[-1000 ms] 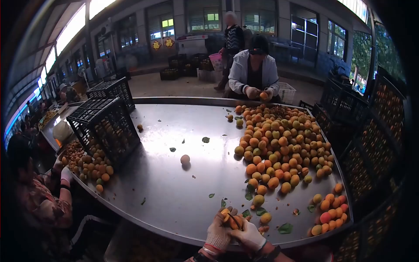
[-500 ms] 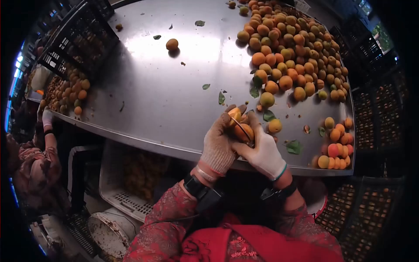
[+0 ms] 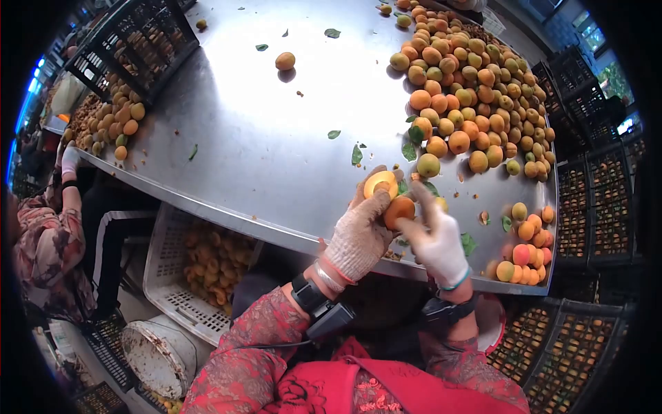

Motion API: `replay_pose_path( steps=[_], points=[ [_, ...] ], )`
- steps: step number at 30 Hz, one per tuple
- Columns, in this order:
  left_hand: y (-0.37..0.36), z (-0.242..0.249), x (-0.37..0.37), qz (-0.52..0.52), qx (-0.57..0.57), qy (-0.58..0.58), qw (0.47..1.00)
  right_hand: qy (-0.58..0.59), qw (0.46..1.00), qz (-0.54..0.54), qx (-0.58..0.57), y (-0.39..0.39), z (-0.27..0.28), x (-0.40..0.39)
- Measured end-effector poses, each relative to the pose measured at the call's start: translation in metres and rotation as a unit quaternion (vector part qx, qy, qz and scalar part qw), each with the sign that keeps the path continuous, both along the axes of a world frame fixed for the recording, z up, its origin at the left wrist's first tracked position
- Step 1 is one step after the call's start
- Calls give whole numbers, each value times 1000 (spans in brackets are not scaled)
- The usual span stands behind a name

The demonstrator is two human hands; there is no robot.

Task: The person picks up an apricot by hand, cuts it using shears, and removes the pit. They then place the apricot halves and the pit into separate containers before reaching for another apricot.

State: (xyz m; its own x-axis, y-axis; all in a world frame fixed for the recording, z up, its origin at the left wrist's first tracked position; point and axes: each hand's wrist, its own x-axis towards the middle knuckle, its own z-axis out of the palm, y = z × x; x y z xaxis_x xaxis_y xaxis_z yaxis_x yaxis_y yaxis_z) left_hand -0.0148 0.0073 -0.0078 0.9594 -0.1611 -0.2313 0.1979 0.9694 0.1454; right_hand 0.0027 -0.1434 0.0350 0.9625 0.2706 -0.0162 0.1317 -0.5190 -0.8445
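My left hand point(image 3: 360, 231), in a soiled knitted glove, is closed around an apricot that is split apart. One half point(image 3: 380, 183) turns its yellow cut face up between the fingers, and the darker orange part point(image 3: 399, 213) sits beside the thumb. Close on the right, my right hand point(image 3: 436, 241) wears a white glove; its fingers are apart and slightly smeared by motion, with the thumb side right at the orange part. Both hands are over the front edge of the metal table point(image 3: 262, 159). Behind them lies a whole apricot point(image 3: 428, 165) among green leaves point(image 3: 409, 151).
A large apricot pile point(image 3: 476, 90) covers the table's right side, with a smaller group point(image 3: 527, 245) at the front right corner. A black crate point(image 3: 138, 52) leans at the left. Below stand a white crate point(image 3: 200, 321) of apricot halves and a bucket point(image 3: 162, 355). Another person point(image 3: 52, 241) works at left.
The apricot has come apart into separate pieces in my left hand. My right hand has drawn slightly right and down, its fingers spreading. The view has shifted a little.
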Motion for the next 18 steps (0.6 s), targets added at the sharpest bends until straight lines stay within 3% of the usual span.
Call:
replay_pose_path(
  steps=[2, 3, 7, 9, 12, 15, 18],
  points=[
    [1, 13, -2, -29, 73, -41, 996, 131, 971, -93, 180, -1, 29, -1],
    [0, 18, -4, -36, 73, -42, 996, 106, 953, -129, 251, -1, 26, 1],
    [-9, 18, -6, -53, 153, -55, 985, 116, 971, -75, 194, -6, 18, 5],
    [-15, 16, -9, -31, 279, -59, 958, 116, 982, -27, 145, -9, 9, 7],
    [-12, 10, -10, -57, 304, -81, 948, 158, 981, 5, 112, -13, 23, 10],
    [-7, 14, -9, -88, 365, -99, 922, 234, 953, -3, 194, -13, 28, 10],
    [2, 15, -8, -139, 380, -114, 907, 196, 966, 19, 165, -16, 27, 7]
  ],
)
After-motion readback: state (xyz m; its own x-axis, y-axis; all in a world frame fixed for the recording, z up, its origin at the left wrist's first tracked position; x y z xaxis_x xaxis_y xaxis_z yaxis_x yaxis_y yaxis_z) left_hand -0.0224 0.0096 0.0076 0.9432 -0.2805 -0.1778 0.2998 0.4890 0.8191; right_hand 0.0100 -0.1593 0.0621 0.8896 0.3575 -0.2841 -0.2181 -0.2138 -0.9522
